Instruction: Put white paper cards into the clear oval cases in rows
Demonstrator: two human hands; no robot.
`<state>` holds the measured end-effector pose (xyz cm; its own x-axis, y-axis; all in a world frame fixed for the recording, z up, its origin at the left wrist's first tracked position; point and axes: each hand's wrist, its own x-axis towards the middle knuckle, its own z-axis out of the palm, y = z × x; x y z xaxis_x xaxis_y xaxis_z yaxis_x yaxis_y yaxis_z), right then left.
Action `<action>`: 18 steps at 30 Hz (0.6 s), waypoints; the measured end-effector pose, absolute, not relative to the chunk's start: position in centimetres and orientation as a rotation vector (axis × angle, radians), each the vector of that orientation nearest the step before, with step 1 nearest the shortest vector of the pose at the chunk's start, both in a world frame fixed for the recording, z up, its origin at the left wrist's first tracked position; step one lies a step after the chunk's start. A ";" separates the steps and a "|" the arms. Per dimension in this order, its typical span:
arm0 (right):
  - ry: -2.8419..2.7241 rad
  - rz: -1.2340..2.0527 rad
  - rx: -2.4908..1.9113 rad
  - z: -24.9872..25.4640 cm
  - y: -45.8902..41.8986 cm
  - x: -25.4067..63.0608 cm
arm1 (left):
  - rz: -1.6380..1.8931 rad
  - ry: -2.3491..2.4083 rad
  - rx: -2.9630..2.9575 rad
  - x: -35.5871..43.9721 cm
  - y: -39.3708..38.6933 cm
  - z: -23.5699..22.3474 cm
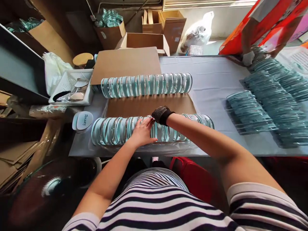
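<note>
A long row of round, glossy pale blue-green discs (115, 131) stands on edge at the table's near side. My left hand (143, 132) is bare and rests on the middle of this row, its thumb spread from its fingers. Right beside it, my right hand (161, 115) wears a dark mesh glove and reaches down at the row's back edge with curled fingers. Whatever its fingertips pinch is hidden. Parallel to the near row lies a second row of similar discs (146, 85), with brown cardboard (149, 105) between them.
A cardboard sheet (127, 62) lies behind the rows. At left are a white basket (88, 91) and white rounded pieces printed "beauty" (83, 121). Stacked clear discs (250, 112) cover the right side, where another person's gloved hand (248, 59) works. Open cartons (145, 40) stand beyond the table.
</note>
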<state>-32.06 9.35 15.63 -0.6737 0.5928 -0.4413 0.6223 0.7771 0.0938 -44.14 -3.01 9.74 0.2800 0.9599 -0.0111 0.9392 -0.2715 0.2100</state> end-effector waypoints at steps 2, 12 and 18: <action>2.607 -0.089 0.956 15.5 8.5 -31.0 | 0.103 1.726 2.365 -44.5 -3.0 10.2; 2.739 -0.374 1.342 5.8 -4.1 -24.6 | 0.064 1.732 2.398 -44.4 -3.1 10.6; 2.654 -0.411 1.431 0.6 -6.4 -24.5 | 0.077 1.723 2.439 -44.8 -3.2 10.3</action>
<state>-24.48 -6.36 0.62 -0.5539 0.8050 -0.2126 0.8316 0.5224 -0.1887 -44.82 -3.23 10.28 0.3372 0.9403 -0.0468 0.9323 -0.3266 0.1553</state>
